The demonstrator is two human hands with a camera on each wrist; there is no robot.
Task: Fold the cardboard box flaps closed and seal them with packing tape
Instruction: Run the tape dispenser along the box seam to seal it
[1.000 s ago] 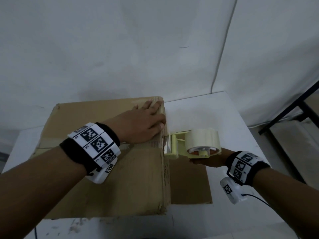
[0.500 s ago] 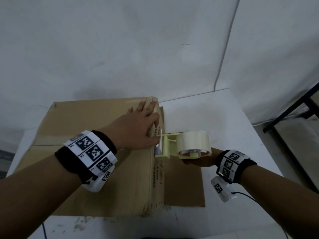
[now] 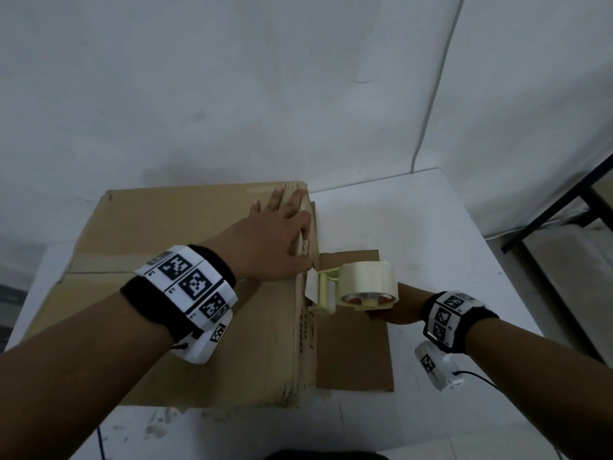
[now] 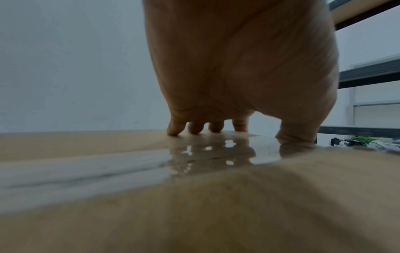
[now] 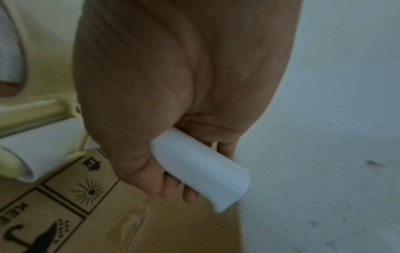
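On box [image 3: 199,293] top, left hand [image 3: 272,240] flat; right wrist view alone — right hand [image 5: 173,102] gripping dispenser handle [image 5: 201,169].

Matt brown cardboard box [image 3: 205,333] with a glossy clear tape strip [image 4: 194,154]; pale yellow plastic tape dispenser [image 3: 326,293] with smooth white handle [image 5: 201,169]; scuffed matt white table [image 3: 431,227].

Looks to us like a bare workroom or packing/storage corner, not a home. We see plain white walls [image 3: 232,94] with a thin conduit [image 3: 434,84] running down at 1 o'clock, and a scuffed white table [image 3: 414,220] pushed against them. At 3 o'clock we spot a black metal rack frame [image 3: 564,207]; the left wrist view shows its shelves [image 4: 368,75], small clutter beside them.
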